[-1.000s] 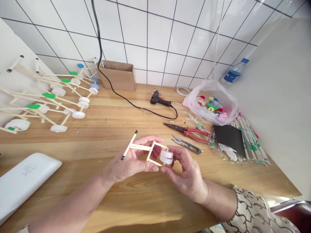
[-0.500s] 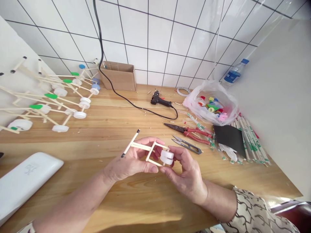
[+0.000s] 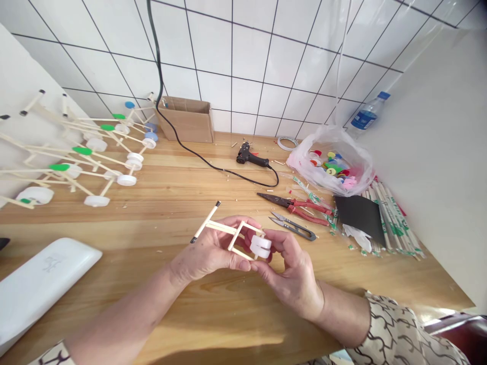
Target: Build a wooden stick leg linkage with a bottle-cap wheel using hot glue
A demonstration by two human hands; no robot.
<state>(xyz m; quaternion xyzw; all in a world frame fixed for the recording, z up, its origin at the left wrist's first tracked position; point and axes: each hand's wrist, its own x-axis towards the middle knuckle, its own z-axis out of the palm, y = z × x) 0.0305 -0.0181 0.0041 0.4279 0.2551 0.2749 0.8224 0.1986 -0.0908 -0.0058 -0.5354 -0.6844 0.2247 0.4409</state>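
Observation:
Between my two hands, above the table's near part, is a small frame of pale wooden sticks (image 3: pixel 221 228). A crossbar with black tips tops its left end, and white round caps (image 3: pixel 261 246) sit between the two prongs at its right end. My left hand (image 3: pixel 220 253) is closed around the stick frame, thumb along the lower prong. With thumb and fingertips, my right hand (image 3: pixel 291 266) pinches the prong ends beside the white caps. The fingers behind the frame are partly hidden.
Similar stick models with white wheels (image 3: pixel 127 180) stand at left, near a white case (image 3: pixel 47 284). Beyond my hands lie snips (image 3: pixel 292 226), red-handled pliers (image 3: pixel 291 203) and a glue gun (image 3: pixel 251 155). A bag of caps (image 3: pixel 331 162), wrapped sticks (image 3: pixel 395 218) and a cardboard box (image 3: pixel 186 120) stand farther back.
Hardly anything differs. Both hands keep the same grip on the stick frame, and the view has shifted very slightly.

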